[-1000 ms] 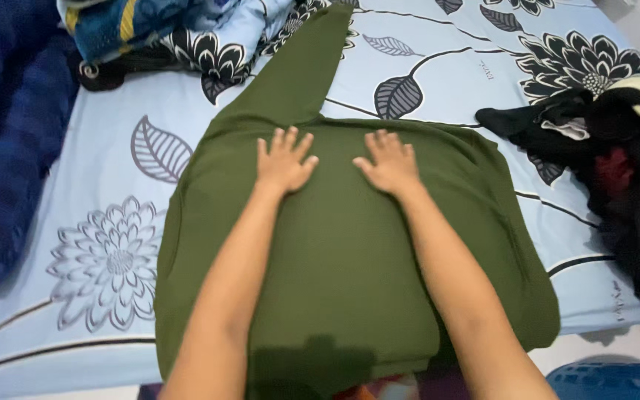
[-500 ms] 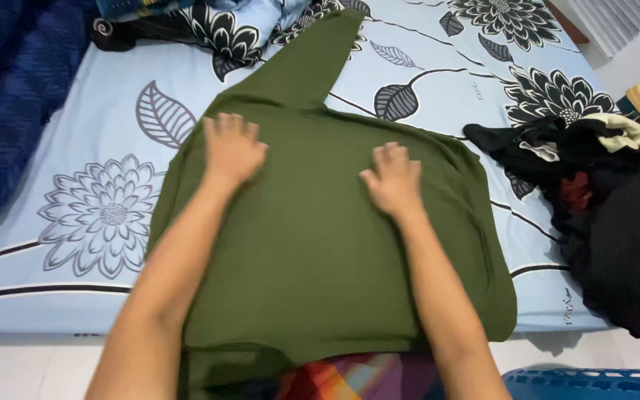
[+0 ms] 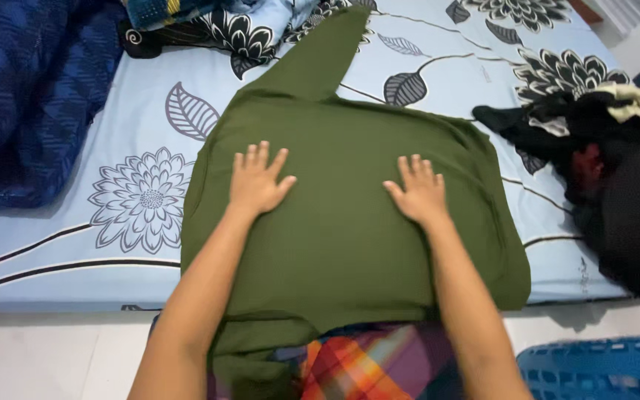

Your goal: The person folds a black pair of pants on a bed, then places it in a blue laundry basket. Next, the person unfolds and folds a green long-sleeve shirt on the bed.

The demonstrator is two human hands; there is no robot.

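Note:
An olive green garment (image 3: 342, 237) lies spread flat on a bed, one sleeve (image 3: 320, 55) stretching up and away. My left hand (image 3: 258, 180) presses palm-down on its left part, fingers spread. On the right part rests my right hand (image 3: 419, 191), also flat with fingers apart. Neither hand grips the cloth. The garment's near edge hangs over the bed's front edge.
The bed sheet (image 3: 135, 148) is pale blue with black and white flowers. A dark blue blanket (image 3: 24, 96) lies at left, a heap of dark clothes (image 3: 616, 178) at right. A blue plastic basket (image 3: 601, 367) stands on the floor at lower right. Plaid cloth (image 3: 357, 367) shows below.
Both hands slid toward me over the green garment; the left hand came back from the upper left corner. The view shifted slightly.

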